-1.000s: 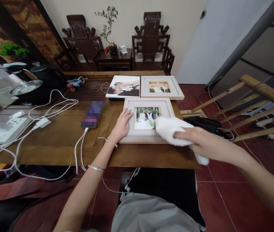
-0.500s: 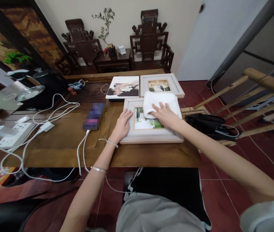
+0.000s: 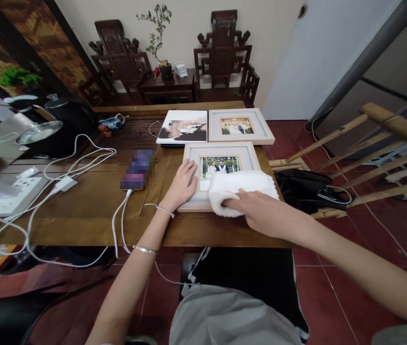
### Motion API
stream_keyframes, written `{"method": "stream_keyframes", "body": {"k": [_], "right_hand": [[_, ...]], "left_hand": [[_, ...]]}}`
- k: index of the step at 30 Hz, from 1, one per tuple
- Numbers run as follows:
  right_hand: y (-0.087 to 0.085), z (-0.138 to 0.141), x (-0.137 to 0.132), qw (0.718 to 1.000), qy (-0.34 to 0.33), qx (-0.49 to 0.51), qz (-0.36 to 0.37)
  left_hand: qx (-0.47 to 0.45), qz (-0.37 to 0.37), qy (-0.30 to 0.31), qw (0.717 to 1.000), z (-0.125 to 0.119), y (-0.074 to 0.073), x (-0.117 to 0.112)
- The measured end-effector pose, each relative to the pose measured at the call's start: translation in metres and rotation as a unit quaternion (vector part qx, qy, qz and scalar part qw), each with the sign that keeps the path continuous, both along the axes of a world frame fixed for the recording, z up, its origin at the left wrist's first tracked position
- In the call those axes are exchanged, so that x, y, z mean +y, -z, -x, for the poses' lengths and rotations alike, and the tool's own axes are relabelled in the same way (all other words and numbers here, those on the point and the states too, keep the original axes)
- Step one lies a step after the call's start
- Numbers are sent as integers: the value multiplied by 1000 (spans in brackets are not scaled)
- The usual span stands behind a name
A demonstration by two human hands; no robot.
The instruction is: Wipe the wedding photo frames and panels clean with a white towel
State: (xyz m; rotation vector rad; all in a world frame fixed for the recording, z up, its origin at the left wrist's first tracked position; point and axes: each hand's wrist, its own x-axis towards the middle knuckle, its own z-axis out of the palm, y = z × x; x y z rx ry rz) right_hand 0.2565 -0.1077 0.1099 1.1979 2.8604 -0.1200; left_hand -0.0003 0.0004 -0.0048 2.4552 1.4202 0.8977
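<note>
A light wooden picture frame lies flat near the table's front edge, with a photo of two people in its middle. My left hand rests flat on its left side, fingers stretched out. In my right hand is a folded white cloth, which covers the frame's lower right part. The fingers of that hand are partly tucked into the cloth's fold. Just behind lie a second wooden frame and a white-edged photo album or panel, side by side.
A phone on a charging cable lies left of the frames. Farther left are a white power strip, tangled white cables and a black kettle. A bamboo rack stands to the right. Carved wooden chairs stand by the wall.
My right hand has drawn the cloth toward me, from the frame's upper right to its lower right edge, uncovering the photo. My left hand stays on the left side.
</note>
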Motion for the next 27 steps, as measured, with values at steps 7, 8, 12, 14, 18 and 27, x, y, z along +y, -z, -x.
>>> {"method": "stream_keyframes", "body": {"k": [7,8,12,14,18,27], "right_hand": [[46,-4,88,993,60,23,-96],[48,-5,104,991,72,27,-109],[53,-1,145,986,105,17,-129],[54,4,145,987,110,1,-121],[49,9,110,991,89,-43,-90],[0,-2,8,998,-23,-13,61]], "left_hand": [[-2,-5,18,1000,4,4,4],[-3,-5,21,1000,4,4,4],[-9,-7,29,1000,7,7,6],[-15,-13,29,999,8,8,6],[-25,-24,22,999,7,11,6],[-13,-13,2,1000,3,7,2]]}}
